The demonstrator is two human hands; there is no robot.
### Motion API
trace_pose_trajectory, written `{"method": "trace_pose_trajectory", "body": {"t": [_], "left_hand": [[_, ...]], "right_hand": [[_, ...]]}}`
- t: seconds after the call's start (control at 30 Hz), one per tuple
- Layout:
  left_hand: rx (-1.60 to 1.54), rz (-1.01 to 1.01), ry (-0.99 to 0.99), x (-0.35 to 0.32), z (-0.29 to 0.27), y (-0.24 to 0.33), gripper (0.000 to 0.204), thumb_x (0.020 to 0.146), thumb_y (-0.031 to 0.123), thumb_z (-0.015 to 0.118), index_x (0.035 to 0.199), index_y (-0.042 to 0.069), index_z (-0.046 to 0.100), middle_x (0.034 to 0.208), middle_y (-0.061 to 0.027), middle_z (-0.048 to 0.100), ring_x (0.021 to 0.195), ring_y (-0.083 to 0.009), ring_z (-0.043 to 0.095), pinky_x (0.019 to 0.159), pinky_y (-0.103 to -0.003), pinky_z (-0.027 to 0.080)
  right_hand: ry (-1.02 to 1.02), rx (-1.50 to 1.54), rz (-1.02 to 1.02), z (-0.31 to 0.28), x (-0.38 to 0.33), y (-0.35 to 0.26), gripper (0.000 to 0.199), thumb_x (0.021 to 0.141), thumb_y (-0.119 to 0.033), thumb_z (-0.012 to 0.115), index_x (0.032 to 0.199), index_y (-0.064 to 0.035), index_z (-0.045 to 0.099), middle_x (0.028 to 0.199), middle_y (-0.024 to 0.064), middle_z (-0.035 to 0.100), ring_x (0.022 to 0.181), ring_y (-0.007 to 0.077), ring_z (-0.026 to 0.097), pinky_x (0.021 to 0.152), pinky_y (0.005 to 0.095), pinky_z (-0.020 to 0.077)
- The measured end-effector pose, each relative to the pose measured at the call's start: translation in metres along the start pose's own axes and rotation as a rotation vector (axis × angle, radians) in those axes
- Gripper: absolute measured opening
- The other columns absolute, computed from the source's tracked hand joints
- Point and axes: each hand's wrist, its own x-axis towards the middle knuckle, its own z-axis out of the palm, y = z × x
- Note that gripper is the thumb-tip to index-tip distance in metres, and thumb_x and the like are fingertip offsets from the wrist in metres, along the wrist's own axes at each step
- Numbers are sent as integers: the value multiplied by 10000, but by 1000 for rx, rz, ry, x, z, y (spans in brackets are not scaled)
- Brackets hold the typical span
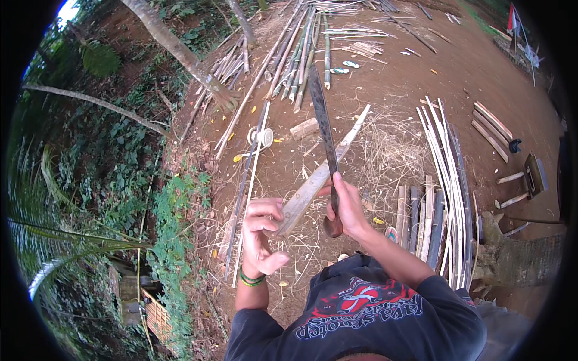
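Reddish-brown packed earth (385, 90) spreads across the yard, strewn with dry straw-like shavings and pale chips, and bordered on one side by green ferns and creepers on a slope. At the middle of it all, the bamboo slat (319, 174) is a flat, pale-grey strip with a rough, fibrous face, broad at its near end and tapering toward its far tip, which points away and to the right. The left hand (262, 234) clenches the slat's near end, fingers curled over the top edge, a green band around the wrist. Crossing over the slat, the machete (324, 126) has a long, dark, dull metal blade that rises away from the person, its rounded brown wooden handle wrapped tightly in the right hand (346, 207). The blade's edge lies against the slat just beyond the left hand.

Right of the slat, split bamboo strips (448, 174) lie in a long sheaf, thin, smooth and cream-coloured, beside shorter, greyer flat pieces (421, 222). Beyond the slat's far tip, whole bamboo poles (295, 60), round and green-grey, lie heaped together. Left of the slat, a small pale spool (263, 137) lies on the ground next to thin canes. The person wears a dark sleeve and shirt with a red-and-white print.
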Motion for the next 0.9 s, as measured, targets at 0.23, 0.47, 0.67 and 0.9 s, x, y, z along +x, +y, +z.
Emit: {"method": "trace_pose_trajectory", "body": {"t": [0.23, 0.47, 0.67, 0.9], "left_hand": [[89, 110, -144, -15, -3, -6, 256, 800, 92, 757, 981, 24, 590, 986, -167, 663, 905, -366, 696, 755, -439, 590], [60, 118, 19, -40, 10, -13, 272, 903, 225, 709, 1053, 53, 561, 984, -163, 645, 900, -361, 684, 755, -447, 588], [233, 131, 79, -48, 2, -14, 383, 877, 216, 754, 1111, 67, 491, 996, -161, 614, 894, -335, 673, 767, -431, 590], [185, 134, 216, -53, -1, -27, 458, 876, 191, 750, 1210, 100, 451, 1032, -161, 610, 899, -329, 673, 782, -424, 604]], "right_hand": [[-101, -108, 15, -37, -16, -21, 601, 1064, -503, 316, 1095, 28, 595, 572, 16, 509, 406, 85, 447, 392, 243, 346], [-119, -117, 253, -85, -45, -24, 468, 1063, -459, 370, 952, -37, 540, 574, 32, 508, 433, 119, 475, 409, 274, 393], [-136, -143, 464, -100, -39, -25, 433, 1051, -425, 433, 855, -58, 553, 589, 19, 538, 452, 115, 508, 419, 264, 430], [-325, -291, 467, -77, -45, -39, 423, 1050, -401, 454, 829, -58, 568, 577, 6, 536, 457, 112, 518, 422, 276, 438]]}}
